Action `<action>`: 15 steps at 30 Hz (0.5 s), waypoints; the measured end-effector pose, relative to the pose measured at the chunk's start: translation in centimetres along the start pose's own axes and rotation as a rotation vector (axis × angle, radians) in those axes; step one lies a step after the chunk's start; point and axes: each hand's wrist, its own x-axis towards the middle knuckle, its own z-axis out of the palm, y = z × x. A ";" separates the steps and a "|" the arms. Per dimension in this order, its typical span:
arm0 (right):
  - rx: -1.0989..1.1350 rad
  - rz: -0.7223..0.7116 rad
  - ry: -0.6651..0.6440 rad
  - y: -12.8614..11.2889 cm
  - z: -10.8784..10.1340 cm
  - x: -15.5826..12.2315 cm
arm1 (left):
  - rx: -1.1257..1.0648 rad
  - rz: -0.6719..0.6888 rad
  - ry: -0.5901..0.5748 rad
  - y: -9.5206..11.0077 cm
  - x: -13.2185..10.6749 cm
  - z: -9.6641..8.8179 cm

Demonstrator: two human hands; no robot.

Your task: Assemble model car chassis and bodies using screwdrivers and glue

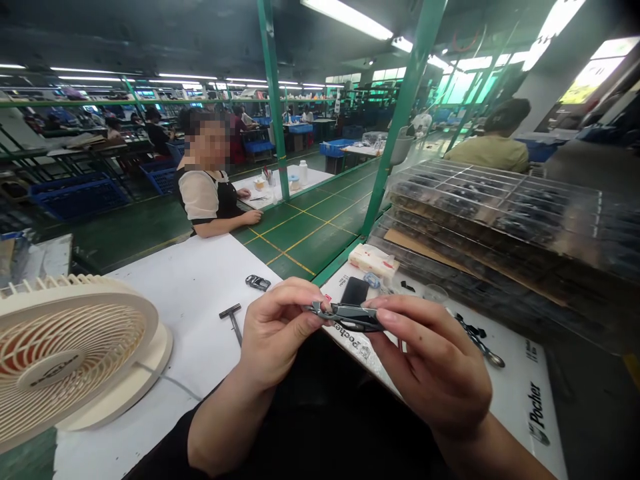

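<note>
Between my two hands, above the near edge of the worktop, is a small dark grey model car body [354, 316], held level and seen from its side. My left hand [280, 327] pinches its left end with thumb and fingertips. At the other end, the thumb and fingers of my right hand [435, 353] are closed on it, hiding that tip. A dark model car [258, 283] lies on the white table beyond my left hand. Nearer to that hand is a dark T-shaped piece [231, 313], partly covered by it.
A cream fan [85, 360] stands at left. Behind my hands are a black phone-like slab [355, 291] and a tissue pack [374, 260]. Small dark parts [473, 333] lie beyond my right hand. Stacked clear trays [495, 200] rise at right. A co-worker [205, 180] sits across the table.
</note>
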 end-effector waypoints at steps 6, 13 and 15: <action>-0.018 -0.078 0.008 -0.2 -0.3 -0.7 | 0.046 0.018 -0.008 0.2 -0.3 -0.4; -0.038 -0.012 0.011 0.7 0.5 -1.0 | 0.098 -0.078 0.082 0.0 -0.8 -0.7; -0.059 0.092 -0.027 2.0 1.0 -1.9 | 0.063 -0.321 0.235 -1.6 -0.7 -1.5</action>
